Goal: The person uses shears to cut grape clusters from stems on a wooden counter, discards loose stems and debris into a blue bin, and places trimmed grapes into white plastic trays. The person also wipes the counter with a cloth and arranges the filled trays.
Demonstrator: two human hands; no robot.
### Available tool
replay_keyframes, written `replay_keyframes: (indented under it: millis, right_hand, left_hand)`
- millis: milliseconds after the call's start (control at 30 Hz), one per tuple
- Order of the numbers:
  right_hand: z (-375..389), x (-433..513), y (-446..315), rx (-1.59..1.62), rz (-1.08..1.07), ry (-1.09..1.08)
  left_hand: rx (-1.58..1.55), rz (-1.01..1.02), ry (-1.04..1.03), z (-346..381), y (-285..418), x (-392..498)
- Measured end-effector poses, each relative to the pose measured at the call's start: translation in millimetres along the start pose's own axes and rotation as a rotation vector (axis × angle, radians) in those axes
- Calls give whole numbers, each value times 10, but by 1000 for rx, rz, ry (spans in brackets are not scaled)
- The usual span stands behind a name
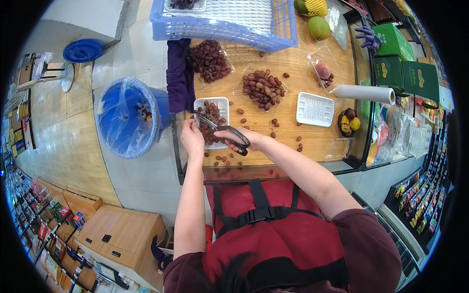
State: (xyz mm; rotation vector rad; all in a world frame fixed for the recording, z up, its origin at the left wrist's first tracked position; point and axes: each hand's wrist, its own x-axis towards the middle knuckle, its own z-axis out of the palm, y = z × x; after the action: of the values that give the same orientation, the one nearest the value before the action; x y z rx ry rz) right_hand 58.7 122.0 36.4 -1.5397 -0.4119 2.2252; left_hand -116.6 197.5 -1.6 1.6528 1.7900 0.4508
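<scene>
A pair of black-handled scissors (242, 139) is in my right hand (236, 136), with its blades pointing left over a white foam tray (226, 103). Red grapes (212, 111) on their stems lie in that tray under the blades. My left hand (192, 137) is at the tray's left edge, close to the blade tips. Its fingertips are pinched together, and whatever is between them is too small to make out. Several loose grapes (218, 158) are scattered on the wooden table (271, 148) around the tray. A larger heap of grapes (263, 89) sits in a clear plastic container just beyond.
Another clear container of grapes (209, 60) stands behind, below a blue plastic crate (223, 31). To the right are a white tray (315, 109), a plastic film roll (366, 94) and a fruit bowl (350, 122). A lined blue bin (126, 117) stands left of the table.
</scene>
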Motion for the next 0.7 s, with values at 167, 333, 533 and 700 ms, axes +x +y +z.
replay_keyframes:
  millis: [167,333,533,700]
  right_hand:
    - [-37,8,-36,-76,-37,46]
    - [-89,-52,-41,-274,-117,70]
    - [-267,-566,328,-548,-243,245]
    - [-506,-1075,748,-820,-197,472]
  left_hand:
    - [-14,22,1,34,-68,5]
    - [6,47,46,-34,7,-29]
    - [-205,64,18,-537,333,-199]
    - [-489,-49,-110,-1188,432,-17]
